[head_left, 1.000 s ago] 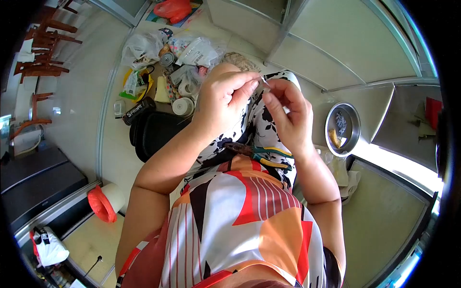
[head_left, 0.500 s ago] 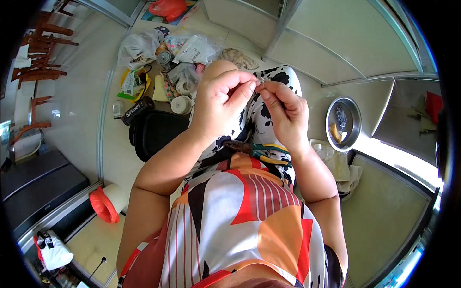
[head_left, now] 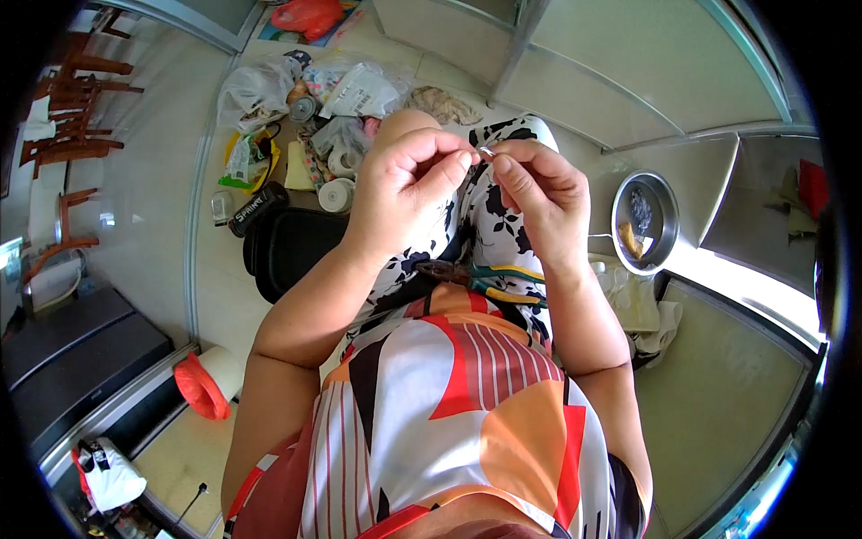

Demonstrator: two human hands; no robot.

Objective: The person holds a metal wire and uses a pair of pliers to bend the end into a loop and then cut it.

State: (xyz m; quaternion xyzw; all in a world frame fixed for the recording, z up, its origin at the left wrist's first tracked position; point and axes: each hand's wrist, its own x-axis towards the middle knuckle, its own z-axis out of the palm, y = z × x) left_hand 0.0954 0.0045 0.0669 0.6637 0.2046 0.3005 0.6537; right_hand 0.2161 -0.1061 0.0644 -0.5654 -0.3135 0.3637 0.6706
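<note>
My left hand (head_left: 400, 184) is raised over my knees, thumb and forefinger pinched at one end of a small shiny whitish piece (head_left: 486, 152). From the other side my right hand (head_left: 543, 189) pinches the same piece between thumb and bent forefinger. It is too small to tell its kind. Below the hands, pliers with green and yellow handles (head_left: 508, 273) lie across my lap, their dark jaws pointing left. To the right, a round metal bowl (head_left: 669, 211) holds a crumpled silvery tangle (head_left: 640, 211) and a tan piece (head_left: 628, 241).
Plastic bags (head_left: 364, 90), a dark can-like container (head_left: 258, 208), white rolls (head_left: 337, 195) and a black stool-like object (head_left: 292, 251) sit to the left. A brown cloth (head_left: 444, 105) lies ahead. Cabinet doors (head_left: 628, 54) stand ahead right. A red-rimmed roll (head_left: 202, 386) is lower left.
My hands have drawn slightly apart, the right one shifting a little to the right, and more of the shiny piece shows between the fingertips. The pliers stay on my lap.
</note>
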